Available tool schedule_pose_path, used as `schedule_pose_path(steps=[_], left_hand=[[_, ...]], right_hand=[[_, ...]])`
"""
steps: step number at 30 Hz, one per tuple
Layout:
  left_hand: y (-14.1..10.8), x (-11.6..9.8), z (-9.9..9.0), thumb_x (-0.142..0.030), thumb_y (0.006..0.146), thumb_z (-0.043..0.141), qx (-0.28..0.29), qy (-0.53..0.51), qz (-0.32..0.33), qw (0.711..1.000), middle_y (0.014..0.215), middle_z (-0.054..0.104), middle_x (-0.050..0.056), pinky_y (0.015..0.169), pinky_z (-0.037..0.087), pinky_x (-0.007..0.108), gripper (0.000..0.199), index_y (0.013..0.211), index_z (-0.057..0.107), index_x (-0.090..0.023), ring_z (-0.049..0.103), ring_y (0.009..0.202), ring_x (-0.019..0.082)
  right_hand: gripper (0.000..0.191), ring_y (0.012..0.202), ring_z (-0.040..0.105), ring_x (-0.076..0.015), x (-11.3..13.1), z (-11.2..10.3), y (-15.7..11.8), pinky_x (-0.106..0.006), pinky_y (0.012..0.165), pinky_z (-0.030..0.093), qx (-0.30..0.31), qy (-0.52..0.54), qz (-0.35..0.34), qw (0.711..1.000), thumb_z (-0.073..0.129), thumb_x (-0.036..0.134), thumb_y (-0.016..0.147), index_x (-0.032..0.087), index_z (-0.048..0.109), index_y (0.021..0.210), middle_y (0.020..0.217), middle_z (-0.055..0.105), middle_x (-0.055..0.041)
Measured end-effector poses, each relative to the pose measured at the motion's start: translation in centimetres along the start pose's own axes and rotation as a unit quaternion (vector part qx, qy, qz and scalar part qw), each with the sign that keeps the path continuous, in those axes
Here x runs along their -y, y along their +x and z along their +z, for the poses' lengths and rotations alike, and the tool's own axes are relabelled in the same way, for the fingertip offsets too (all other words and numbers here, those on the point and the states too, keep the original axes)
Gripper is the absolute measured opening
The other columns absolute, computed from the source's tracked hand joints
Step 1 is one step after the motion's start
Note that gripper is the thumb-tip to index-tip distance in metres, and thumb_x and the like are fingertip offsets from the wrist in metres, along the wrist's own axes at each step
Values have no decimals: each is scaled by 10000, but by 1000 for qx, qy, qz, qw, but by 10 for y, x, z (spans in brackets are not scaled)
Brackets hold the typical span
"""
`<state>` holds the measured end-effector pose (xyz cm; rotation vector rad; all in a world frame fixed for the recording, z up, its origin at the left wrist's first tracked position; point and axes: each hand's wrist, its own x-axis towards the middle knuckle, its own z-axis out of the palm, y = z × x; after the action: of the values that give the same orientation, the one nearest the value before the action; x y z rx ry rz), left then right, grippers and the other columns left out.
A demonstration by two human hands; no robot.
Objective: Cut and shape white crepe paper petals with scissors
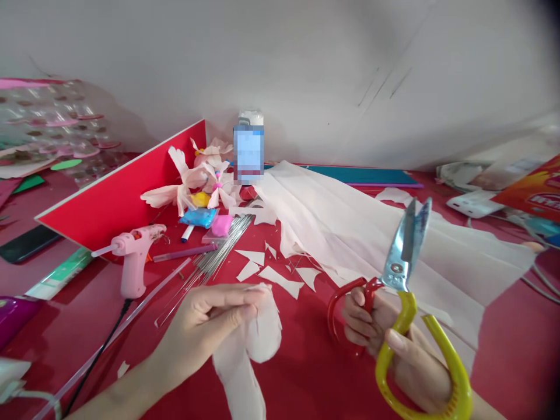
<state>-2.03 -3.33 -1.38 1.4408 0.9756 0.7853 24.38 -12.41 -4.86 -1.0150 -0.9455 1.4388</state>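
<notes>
White cutting [265, 335] and scissors [397, 268] held above a red counter [306, 344]

Toward the left edge sits a pink glue gun [135, 256]; the left hand [205, 326] pinches the cutting in its fingers toward the near edge; the right hand's [377, 326] fingers grasp the scissors, blades slightly parted, toward the near right corner.

On the table [301, 350], a glue gun [135, 256] lies before a standing board [126, 201], left of a wire bundle [219, 251]. Behind the wires, artificial flowers [186, 181] sit left of a phone [249, 149]. Scissors [397, 268] in the right hand [382, 318] are before a sheet [359, 233], probably fabric.
</notes>
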Motion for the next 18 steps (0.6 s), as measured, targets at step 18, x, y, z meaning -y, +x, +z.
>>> schedule_pose_path(steps=[18], left_hand=[[7,11,-7,-178,749,668,97,-252,-143,952,906,772,35,695,538,252,403,1143,708,-256,687,742,156]], right_hand=[[321,538,229,-107,11,-13,0,-266,457,206,-90,-38,67,993,592,522,843,216,514,783,658,312,26]])
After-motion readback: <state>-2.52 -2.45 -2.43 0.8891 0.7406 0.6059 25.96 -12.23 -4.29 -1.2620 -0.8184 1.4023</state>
